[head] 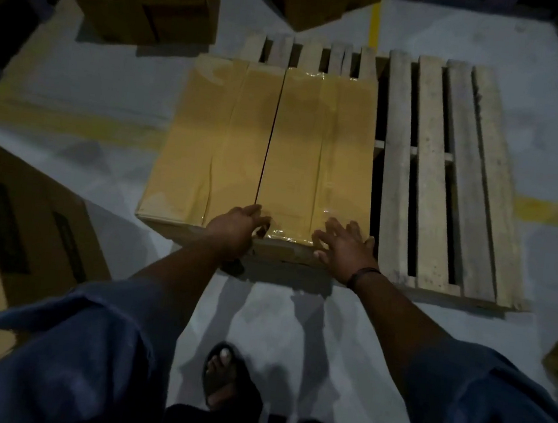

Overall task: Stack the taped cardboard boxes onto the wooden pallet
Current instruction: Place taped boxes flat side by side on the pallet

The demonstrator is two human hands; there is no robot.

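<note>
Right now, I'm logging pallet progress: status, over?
Both open at near edge: left hand at seam, right hand on right-side box. Left-side box beside it, both on pallet. Right slats bare, nothing blocking.

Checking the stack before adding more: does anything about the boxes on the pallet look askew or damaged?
The left box and right box sit flush side by side on the pallet. Only oddity: a crease in the left box's tape near its front end.
</note>
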